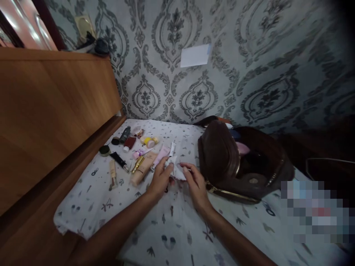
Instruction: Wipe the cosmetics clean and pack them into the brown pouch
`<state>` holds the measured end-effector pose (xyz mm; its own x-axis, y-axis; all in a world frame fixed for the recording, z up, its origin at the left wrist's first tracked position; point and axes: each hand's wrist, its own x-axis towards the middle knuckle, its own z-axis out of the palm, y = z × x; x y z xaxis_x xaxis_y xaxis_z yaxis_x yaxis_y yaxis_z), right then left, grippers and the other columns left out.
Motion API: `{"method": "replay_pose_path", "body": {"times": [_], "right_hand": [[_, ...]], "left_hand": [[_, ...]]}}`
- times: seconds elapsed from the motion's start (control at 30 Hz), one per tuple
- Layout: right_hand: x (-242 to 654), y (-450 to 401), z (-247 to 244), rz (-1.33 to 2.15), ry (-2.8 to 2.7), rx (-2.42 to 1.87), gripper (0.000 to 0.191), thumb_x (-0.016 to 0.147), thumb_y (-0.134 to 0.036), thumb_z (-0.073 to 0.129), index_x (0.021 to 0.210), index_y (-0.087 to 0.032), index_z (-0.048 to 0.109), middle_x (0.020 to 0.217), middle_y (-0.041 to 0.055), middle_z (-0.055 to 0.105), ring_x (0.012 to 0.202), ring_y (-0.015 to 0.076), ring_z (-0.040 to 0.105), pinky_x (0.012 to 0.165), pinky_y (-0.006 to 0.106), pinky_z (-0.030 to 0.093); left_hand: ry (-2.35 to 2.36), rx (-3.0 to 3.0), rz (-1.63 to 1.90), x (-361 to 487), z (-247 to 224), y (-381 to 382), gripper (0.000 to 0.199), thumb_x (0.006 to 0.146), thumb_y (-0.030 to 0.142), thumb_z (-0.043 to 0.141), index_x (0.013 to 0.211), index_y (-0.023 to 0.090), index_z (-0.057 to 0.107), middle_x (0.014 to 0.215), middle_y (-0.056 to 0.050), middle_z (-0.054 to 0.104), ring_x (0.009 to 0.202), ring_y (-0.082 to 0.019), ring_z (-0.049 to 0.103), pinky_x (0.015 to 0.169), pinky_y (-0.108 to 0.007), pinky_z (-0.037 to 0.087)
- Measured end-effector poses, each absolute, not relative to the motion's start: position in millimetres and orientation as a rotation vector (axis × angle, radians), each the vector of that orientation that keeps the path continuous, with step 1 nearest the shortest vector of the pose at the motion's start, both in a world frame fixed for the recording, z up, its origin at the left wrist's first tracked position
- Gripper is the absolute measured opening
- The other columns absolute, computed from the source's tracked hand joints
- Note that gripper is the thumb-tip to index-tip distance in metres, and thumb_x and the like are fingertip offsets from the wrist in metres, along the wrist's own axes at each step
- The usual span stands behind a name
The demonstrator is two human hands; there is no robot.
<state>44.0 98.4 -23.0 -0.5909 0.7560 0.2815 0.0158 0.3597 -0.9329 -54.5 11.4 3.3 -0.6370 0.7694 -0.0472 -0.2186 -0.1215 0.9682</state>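
Observation:
Both hands meet over a crumpled white wipe or tissue [179, 172] near the middle of the view. My left hand [161, 177] pinches its left side between thumb and fingers. On its right side, the fingers of my right hand [195, 183] are closed on the same white piece. Just left of my left hand lie a large beige tube [144, 169], a gold tube [138, 164] and a pale pink tube [161, 157]. A small white tube [172, 149] lies just beyond the hands. Whether anything is wrapped inside the white piece cannot be made out.
An open dark brown bag [219, 155] stands close on the right. Several cosmetics, among them a black tube [119, 161] and a red bottle [129, 143], lie left on the patterned sheet [163, 207]. A wooden cabinet [55, 111] borders the left; a patterned wall rises behind.

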Motion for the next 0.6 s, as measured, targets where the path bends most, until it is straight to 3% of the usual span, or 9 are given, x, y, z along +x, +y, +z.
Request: {"method": "replay_pose_path", "body": {"times": [0.1,0.17,0.23,0.3,0.43,0.6], "right_hand": [[19,107,-34,1.163,-2.016,-0.615,0.035,0.088,-0.044,0.05,0.103,-0.018,0.068,0.104,0.0108,0.065,0.093,0.0248,0.063,0.083,0.039,0.053],[-1,110,-39,1.032,-2.155,-0.567,0.036,0.084,-0.035,0.054,0.113,-0.018,0.067,0.119,0.0134,0.061,0.111,0.0288,0.059,0.095,0.046,0.049],[-19,107,-41,0.874,-2.301,-0.605,0.048,0.079,-0.028,0.059,0.127,-0.018,0.062,0.138,0.0173,0.052,0.129,0.0352,0.049,0.105,0.054,0.04],[-36,102,-40,0.75,-2.406,-0.69,0.058,0.08,-0.03,0.062,0.136,-0.017,0.057,0.148,0.0206,0.043,0.137,0.0412,0.04,0.108,0.06,0.034],[-54,92,-34,0.655,-2.489,-0.779,0.059,0.086,-0.044,0.061,0.139,-0.019,0.056,0.151,0.021,0.042,0.143,0.0456,0.03,0.11,0.065,0.029],[-50,98,-42,0.627,-2.527,-0.677,0.052,0.086,-0.033,0.057,0.135,-0.017,0.06,0.147,0.0193,0.047,0.142,0.042,0.034,0.112,0.059,0.031]], "left_hand": [[1.598,0.742,1.686,-65,14,-3,0.03,0.085,0.047,0.058,0.101,0.021,0.058,0.065,0.006,0.048,0.049,-0.009,0.042,0.042,-0.02,0.033],[1.716,0.914,1.611,-74,20,-16,0.027,0.088,0.046,0.056,0.097,0.02,0.059,0.068,0.004,0.051,0.058,-0.012,0.047,0.051,-0.023,0.038],[1.832,1.137,1.585,-85,25,-31,0.027,0.09,0.045,0.053,0.091,0.019,0.06,0.076,0.002,0.055,0.072,-0.015,0.051,0.065,-0.026,0.042],[1.92,1.265,1.576,-98,27,-43,0.031,0.092,0.046,0.05,0.079,0.019,0.057,0.075,0.001,0.053,0.075,-0.016,0.049,0.071,-0.027,0.039],[2.025,1.207,1.54,-122,24,-61,0.041,0.092,0.049,0.049,0.063,0.02,0.042,0.063,0.004,0.039,0.065,-0.014,0.041,0.063,-0.027,0.033],[1.95,1.036,1.605,-140,23,-73,0.04,0.089,0.053,0.05,0.066,0.021,0.045,0.059,0.005,0.04,0.054,-0.011,0.039,0.052,-0.023,0.031]]}}
